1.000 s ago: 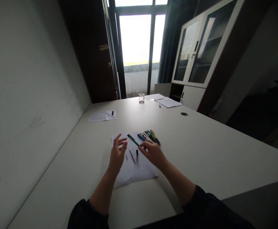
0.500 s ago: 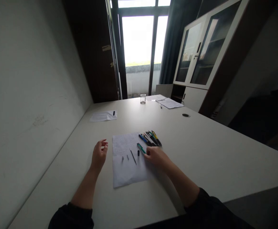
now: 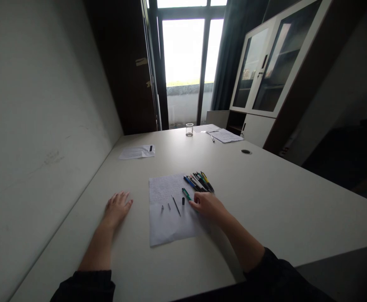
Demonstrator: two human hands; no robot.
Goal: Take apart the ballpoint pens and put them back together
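My right hand (image 3: 207,204) is closed on the lower end of a green pen (image 3: 186,193) at the right side of a sheet of paper (image 3: 164,230); its fingers hide that end. My left hand (image 3: 118,207) lies flat on the table, fingers spread, to the left of the sheet. On the paper lie a thin pen refill (image 3: 176,206), a short dark cap-like piece (image 3: 183,201), a small slim grey part (image 3: 169,206) and another tiny part (image 3: 162,207). Just beyond my right hand, several pens (image 3: 198,181) rest side by side in a bunch.
The white table (image 3: 281,197) runs back toward a window. A clear glass (image 3: 189,130) stands at its far end. Papers (image 3: 226,136) with a pen (image 3: 213,139) lie at the far right, near a round cable hole (image 3: 245,152). Another sheet (image 3: 136,152) lies far left, by the wall.
My left hand has moved left and down from above the table beside the paper, and its fingers have spread flat. My right hand stays at the green pen, nearly unmoved.
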